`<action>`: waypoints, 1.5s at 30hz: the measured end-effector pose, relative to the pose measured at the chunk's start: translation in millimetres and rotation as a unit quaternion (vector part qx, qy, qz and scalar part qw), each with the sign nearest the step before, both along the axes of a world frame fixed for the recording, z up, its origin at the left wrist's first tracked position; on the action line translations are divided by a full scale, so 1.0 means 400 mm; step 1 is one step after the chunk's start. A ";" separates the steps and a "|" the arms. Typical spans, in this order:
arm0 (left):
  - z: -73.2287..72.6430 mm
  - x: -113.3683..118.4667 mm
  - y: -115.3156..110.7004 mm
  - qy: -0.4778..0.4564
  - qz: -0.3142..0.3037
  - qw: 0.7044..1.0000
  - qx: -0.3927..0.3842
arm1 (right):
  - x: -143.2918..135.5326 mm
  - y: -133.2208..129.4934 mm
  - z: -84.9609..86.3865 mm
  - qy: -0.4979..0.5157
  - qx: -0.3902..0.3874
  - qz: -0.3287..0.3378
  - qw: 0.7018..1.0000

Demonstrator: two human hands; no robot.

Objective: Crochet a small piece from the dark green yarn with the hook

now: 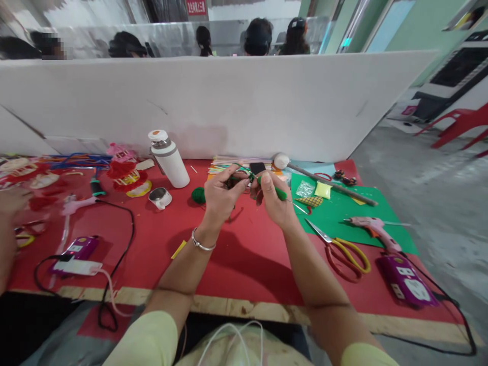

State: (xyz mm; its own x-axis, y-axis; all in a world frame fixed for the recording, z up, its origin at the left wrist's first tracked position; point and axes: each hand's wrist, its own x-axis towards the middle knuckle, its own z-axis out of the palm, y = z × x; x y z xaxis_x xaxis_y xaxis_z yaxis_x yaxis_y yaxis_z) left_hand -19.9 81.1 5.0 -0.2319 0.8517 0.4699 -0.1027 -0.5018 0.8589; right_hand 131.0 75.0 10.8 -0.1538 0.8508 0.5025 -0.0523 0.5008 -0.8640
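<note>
My left hand [220, 194] is closed, thumb and fingers pinching a small piece of dark green yarn work [233, 181]. In my right hand [275, 201] is a crochet hook [281, 193] with a green handle, its tip pointing left at the yarn. Both hands are raised over the middle of the red table, close together; fingers partly hide the yarn piece. Just left of my left wrist lies a dark green ball of yarn [199, 195]. Scissors [339, 249] with red and yellow handles lie to the right of my right forearm.
A white thermos [170, 160] and its cup [160, 198] stand left. At right, a pink glue gun [368, 223] and purple power strip [407, 280] sit by a green sheet [385, 208]. Another person's arm [9, 223] is at far left. A white partition [229, 107] rises behind.
</note>
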 end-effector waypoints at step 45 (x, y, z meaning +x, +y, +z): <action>0.064 -0.100 -0.014 -0.025 -0.270 0.949 -0.158 | 0.058 0.052 0.003 0.078 -0.159 0.219 0.960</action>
